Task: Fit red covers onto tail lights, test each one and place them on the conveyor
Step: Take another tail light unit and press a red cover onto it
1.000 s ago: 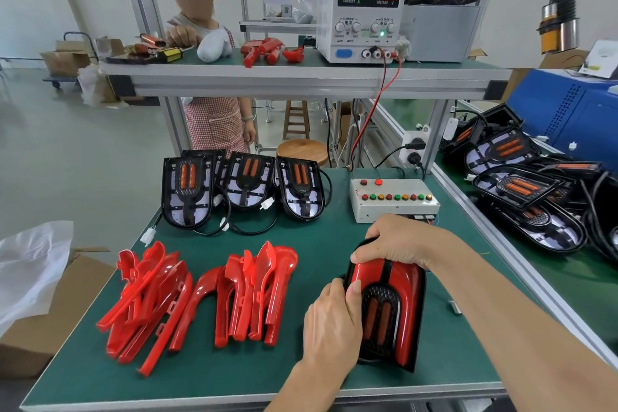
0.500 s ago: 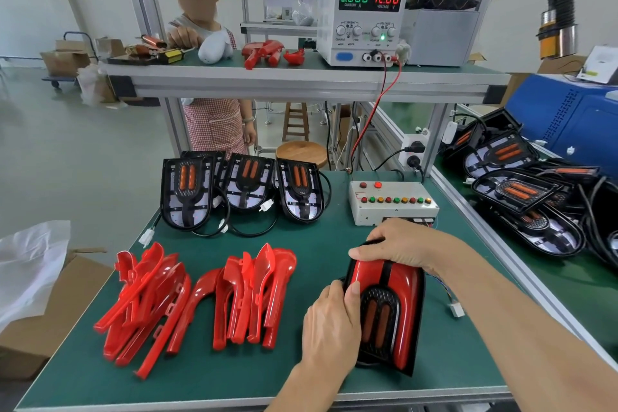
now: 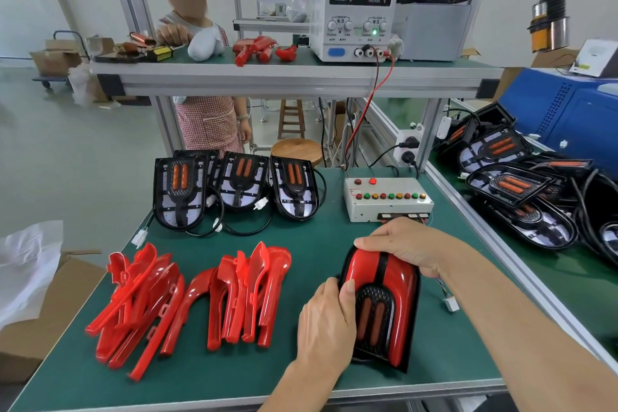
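Observation:
A tail light (image 3: 381,308) with a red cover (image 3: 398,281) on it lies on the green bench (image 3: 314,244) at front right. My left hand (image 3: 326,321) grips its left edge, thumb pressing on the cover. My right hand (image 3: 404,249) is curled over its rounded far end. Its white connector (image 3: 450,304) lies to the right. Loose red covers (image 3: 187,301) are heaped at front left. Three uncovered tail lights (image 3: 234,187) lean in a row behind them. The test box (image 3: 388,199) with coloured buttons sits just beyond my right hand.
A conveyor (image 3: 565,281) at right carries several tail lights (image 3: 521,184). A power supply (image 3: 357,10) reading 12.00 stands on the upper shelf (image 3: 294,72). A person in a checked apron (image 3: 207,120) stands behind the bench. A cardboard box (image 3: 40,311) sits at left.
Both hands stay on the covered tail light in nearly the same place; the view has shifted slightly.

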Available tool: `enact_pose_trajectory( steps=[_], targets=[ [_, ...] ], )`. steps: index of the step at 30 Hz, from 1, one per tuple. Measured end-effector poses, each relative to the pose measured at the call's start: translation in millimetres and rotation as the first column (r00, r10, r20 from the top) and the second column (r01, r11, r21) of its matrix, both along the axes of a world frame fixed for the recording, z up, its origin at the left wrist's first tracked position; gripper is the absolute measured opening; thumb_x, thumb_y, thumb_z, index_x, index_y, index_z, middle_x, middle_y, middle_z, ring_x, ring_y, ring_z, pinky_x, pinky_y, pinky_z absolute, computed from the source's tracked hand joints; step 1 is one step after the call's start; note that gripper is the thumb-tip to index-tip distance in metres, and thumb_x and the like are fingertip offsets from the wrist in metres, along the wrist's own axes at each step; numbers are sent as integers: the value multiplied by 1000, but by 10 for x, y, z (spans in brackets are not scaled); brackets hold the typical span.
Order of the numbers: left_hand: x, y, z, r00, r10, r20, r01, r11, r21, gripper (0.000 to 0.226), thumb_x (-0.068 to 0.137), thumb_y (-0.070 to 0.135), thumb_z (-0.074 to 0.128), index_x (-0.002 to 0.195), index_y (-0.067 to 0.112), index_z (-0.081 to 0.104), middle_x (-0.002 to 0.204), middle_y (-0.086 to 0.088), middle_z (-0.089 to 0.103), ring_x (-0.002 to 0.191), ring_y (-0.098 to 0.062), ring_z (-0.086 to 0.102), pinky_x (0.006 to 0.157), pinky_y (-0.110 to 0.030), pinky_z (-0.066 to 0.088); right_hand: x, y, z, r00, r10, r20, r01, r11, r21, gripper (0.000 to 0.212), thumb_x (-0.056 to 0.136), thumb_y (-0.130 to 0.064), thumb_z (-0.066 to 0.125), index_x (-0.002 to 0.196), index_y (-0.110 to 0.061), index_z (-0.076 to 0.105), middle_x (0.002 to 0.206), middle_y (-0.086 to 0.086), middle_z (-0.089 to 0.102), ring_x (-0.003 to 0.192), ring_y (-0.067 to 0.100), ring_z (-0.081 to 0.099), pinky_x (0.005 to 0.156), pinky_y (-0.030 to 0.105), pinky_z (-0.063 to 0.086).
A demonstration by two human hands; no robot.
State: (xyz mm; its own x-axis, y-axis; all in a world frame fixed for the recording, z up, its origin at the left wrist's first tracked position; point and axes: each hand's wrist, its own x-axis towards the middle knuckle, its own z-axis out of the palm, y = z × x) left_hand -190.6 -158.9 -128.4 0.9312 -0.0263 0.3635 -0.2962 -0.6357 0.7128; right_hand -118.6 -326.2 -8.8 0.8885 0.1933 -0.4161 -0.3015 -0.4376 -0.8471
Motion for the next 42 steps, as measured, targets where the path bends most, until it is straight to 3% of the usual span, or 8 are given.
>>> enact_pose_trajectory(
  steps=[5,8,13,16,24,29,34,42],
  targets=[
    [8,3,0,1000,-10,-4,10,1000,-16,52,95,66,7,75,28,36,70,6,48,60,-15,42,61,-36,36,-16,-3,-31,999,7,39,-8,1000,17,28,87,-33,78,82,-5,77,84,20,74,72,27,69,76,41,61],
    [21,-5,0,1000,-8,-7,8,1000,-19,52,94,66,7,75,28,37,70,6,47,61,-16,41,62,-36,35,-24,-4,-46,997,-5,75,5,1000,0,38,89,-35,76,92,3,74,93,28,73,77,31,69,85,50,60],
    [36,-4,-2,1000,-9,-20,8,1000,-10,51,94,66,6,74,31,36,70,6,48,61,-15,42,63,-36,37,-32,-4,-62,998,-23,63,24,1000,-7,36,87,-38,77,88,-2,75,81,15,73,71,25,69,75,39,62],
    [34,-3,-4,1000,-13,-20,13,1000,-15,49,95,67,7,73,32,35,69,6,48,61,-15,43,62,-34,35,-16,-25,-61,998,-25,52,26,1000,-14,47,87,-39,77,94,7,70,84,16,71,73,27,68,79,42,61],
    [24,0,-2,1000,-9,-21,8,1000,-17,51,94,69,6,72,32,35,69,6,49,60,-15,44,61,-35,38,-25,-15,-28,999,8,41,-6,999,-47,40,88,-41,76,88,0,75,88,19,75,75,27,71,83,45,62],
    [28,4,-5,1000,6,-18,-6,1000,5,56,93,74,5,71,31,35,67,6,49,60,-15,46,61,-38,43,-31,-11,98,994,86,66,-72,979,-189,44,83,-52,75,89,-9,78,91,13,77,79,23,75,86,43,62],
    [14,7,-8,1000,14,-9,-14,1000,-1,56,93,77,6,69,33,31,64,5,47,58,-14,45,57,-31,34,-29,88,170,978,166,125,-102,908,-407,48,63,-66,76,84,-22,77,83,-2,76,80,19,75,79,37,63],
    [0,52,110,999,-33,-17,31,995,-100,58,91,79,18,69,27,33,58,7,39,56,-14,36,53,-24,27,-33,100,285,972,219,88,-175,920,-350,39,64,-56,79,89,-26,78,88,-1,78,82,19,77,83,44,63]
  ],
)
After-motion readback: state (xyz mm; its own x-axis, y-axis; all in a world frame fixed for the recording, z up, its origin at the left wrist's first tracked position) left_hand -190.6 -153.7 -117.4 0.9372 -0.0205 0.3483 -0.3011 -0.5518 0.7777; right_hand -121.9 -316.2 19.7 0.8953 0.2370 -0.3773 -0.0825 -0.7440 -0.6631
